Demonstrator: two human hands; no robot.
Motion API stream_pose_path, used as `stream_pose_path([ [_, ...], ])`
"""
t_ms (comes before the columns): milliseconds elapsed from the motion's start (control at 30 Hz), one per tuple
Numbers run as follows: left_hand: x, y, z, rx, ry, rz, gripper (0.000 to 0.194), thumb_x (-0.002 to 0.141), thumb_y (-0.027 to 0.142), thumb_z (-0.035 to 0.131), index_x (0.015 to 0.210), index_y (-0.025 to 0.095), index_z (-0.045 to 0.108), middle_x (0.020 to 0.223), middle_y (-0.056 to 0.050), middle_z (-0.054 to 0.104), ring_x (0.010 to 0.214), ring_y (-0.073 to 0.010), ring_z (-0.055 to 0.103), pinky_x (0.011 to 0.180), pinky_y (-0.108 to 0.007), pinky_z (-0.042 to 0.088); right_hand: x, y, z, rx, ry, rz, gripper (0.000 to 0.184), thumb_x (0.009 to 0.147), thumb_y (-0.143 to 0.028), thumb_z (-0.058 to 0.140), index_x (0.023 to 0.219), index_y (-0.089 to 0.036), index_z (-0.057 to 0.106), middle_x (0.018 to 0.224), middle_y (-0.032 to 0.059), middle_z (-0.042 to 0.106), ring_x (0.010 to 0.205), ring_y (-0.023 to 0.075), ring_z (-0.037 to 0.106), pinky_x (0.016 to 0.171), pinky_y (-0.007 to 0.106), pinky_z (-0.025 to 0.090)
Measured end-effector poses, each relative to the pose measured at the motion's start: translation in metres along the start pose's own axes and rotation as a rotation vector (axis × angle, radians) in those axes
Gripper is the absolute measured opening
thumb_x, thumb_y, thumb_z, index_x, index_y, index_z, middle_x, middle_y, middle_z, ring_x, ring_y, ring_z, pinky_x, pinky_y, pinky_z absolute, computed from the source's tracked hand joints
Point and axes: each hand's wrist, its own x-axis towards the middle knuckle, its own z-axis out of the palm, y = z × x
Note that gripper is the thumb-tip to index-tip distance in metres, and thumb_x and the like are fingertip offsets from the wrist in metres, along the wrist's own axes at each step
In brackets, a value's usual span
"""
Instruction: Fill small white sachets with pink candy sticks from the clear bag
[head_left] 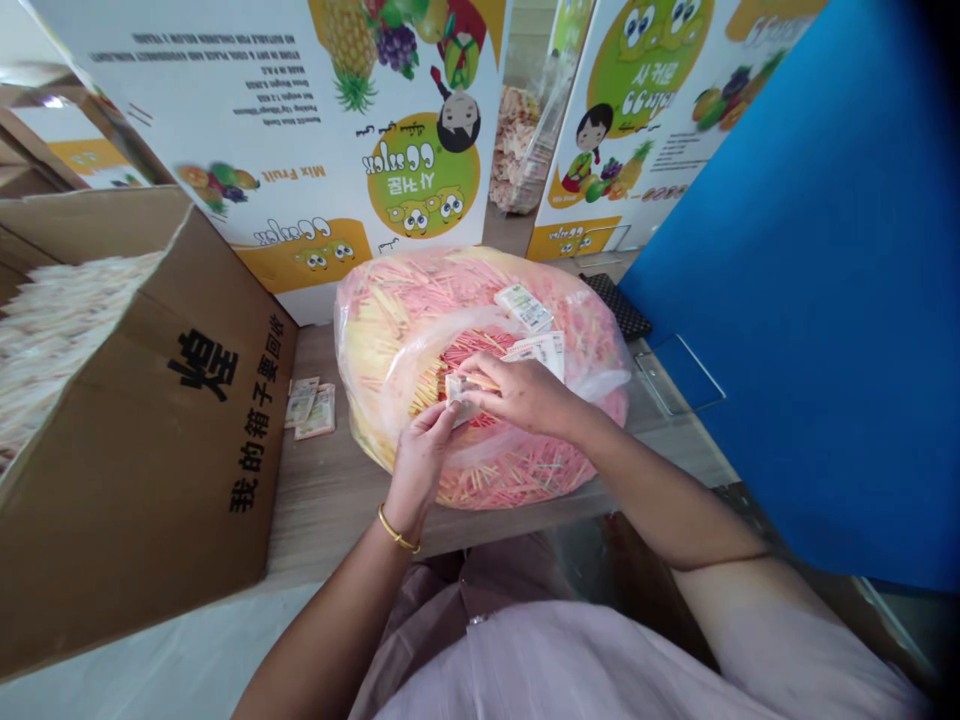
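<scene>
Bright, soft, diffuse light overall; upper left corner washed out nearly white. Pale glare along folds of clear plastic bag of pink and yellow sticks [409, 345]. Deep shadow beneath grey wood-grain worktop [322, 500]. Wide-angle stretch: tall white printed cartons [300, 130] lean outward. Top right corner dark past flat blue panel [810, 300]. Small white printed packet [454, 388] slightly soft, print unreadable.

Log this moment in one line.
left hand: pinching small packet | right hand: at same packet | below: open bag of coloured sticks
</scene>
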Motion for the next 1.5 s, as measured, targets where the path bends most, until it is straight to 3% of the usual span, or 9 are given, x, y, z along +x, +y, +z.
stream_pose_path([
  [133,-0.003,0.002,0.0,-0.058,-0.013,0.006,0.035,0.077,0.046,0.085,0.1,0.019,0.082,0.119,-0.009,0.079,0.118,-0.0276,0.07,0.107,-0.042,0.054,0.002,0.009,0.004,0.042,0.095,0.09,0.031,0.094,-0.039,0.067,0.121,-0.025,0.062,0.119,0.0082,0.075,0.107,0.0276,0.071,0.084,0.035,0.05],
  [333,-0.001,-0.003,-0.004,-0.025,-0.004,0.005,0.032,0.077,0.042,0.086,0.098,0.019,0.083,0.112,-0.008,0.08,0.111,-0.0241,0.072,0.107,-0.039,0.052,-0.009,0.002,-0.002,0.084,0.117,0.03,0.024,0.097,-0.04,0.062,0.115,-0.025,0.065,0.096,0.0017,0.074,0.085,0.021,0.069,0.073,0.03,0.045],
  [533,-0.002,-0.004,-0.004,0.061,-0.006,0.014,0.03,0.075,0.043,0.087,0.093,0.019,0.083,0.099,-0.005,0.08,0.096,-0.0189,0.072,0.101,-0.033,0.052,-0.014,-0.003,0.001,-0.156,-0.083,0.043,0.019,0.097,-0.038,0.063,0.11,-0.024,0.063,0.094,0.0049,0.074,0.082,0.0234,0.068,0.069,0.029,0.037],
  [667,-0.006,-0.003,-0.004,0.072,-0.072,-0.013,0.035,0.081,0.047,0.082,0.103,0.02,0.083,0.112,-0.007,0.08,0.108,-0.0226,0.071,0.105,-0.036,0.051,-0.009,0.008,0.007,-0.164,-0.051,0.076,0.013,0.096,-0.035,0.061,0.094,-0.023,0.059,0.079,0.0024,0.065,0.071,0.0199,0.058,0.064,0.029,0.029],
  [767,-0.006,-0.005,-0.005,0.048,-0.054,-0.008,0.035,0.082,0.048,0.081,0.104,0.021,0.083,0.116,-0.007,0.079,0.113,-0.0239,0.07,0.107,-0.037,0.052,-0.002,0.016,0.004,0.191,0.006,0.066,0.027,0.096,-0.044,0.061,0.082,-0.024,0.052,0.067,-0.0025,0.052,0.061,0.015,0.047,0.06,0.028,0.03],
  [933,-0.004,-0.006,-0.004,0.044,-0.04,-0.022,0.034,0.081,0.046,0.083,0.104,0.02,0.083,0.116,-0.009,0.078,0.114,-0.0236,0.07,0.108,-0.037,0.051,0.021,0.009,-0.013,0.945,0.26,0.091,0.055,0.096,-0.076,0.045,0.074,-0.027,0.035,0.056,-0.0091,0.024,0.045,0.0111,0.024,0.048,0.027,0.032],
  [1167,-0.006,-0.007,-0.008,0.258,-0.099,0.017,0.032,0.087,0.049,0.076,0.1,0.02,0.083,0.096,-0.004,0.079,0.102,-0.0222,0.068,0.101,-0.035,0.051,0.038,-0.02,0.007,0.98,0.437,0.007,0.062,0.094,-0.083,0.038,0.071,-0.026,0.029,0.06,-0.0056,0.026,0.05,0.0121,0.03,0.05,0.027,0.037],
  [1367,-0.004,-0.006,-0.006,0.181,-0.089,-0.002,0.035,0.085,0.048,0.077,0.105,0.021,0.083,0.104,-0.005,0.08,0.102,-0.0219,0.068,0.103,-0.036,0.05,0.027,-0.01,0.028,0.837,0.303,-0.036,0.061,0.095,-0.082,0.037,0.07,-0.026,0.035,0.06,-0.0045,0.035,0.052,0.0127,0.039,0.055,0.029,0.042],
  [1500,-0.003,-0.007,-0.006,0.172,-0.114,0.021,0.035,0.089,0.048,0.074,0.11,0.022,0.082,0.116,-0.006,0.079,0.112,-0.024,0.068,0.11,-0.039,0.046,0.022,0.0,0.027,0.728,0.257,-0.036,0.059,0.099,-0.077,0.031,0.072,-0.026,0.041,0.065,0.0003,0.058,0.069,0.0162,0.061,0.077,0.032,0.053],
])
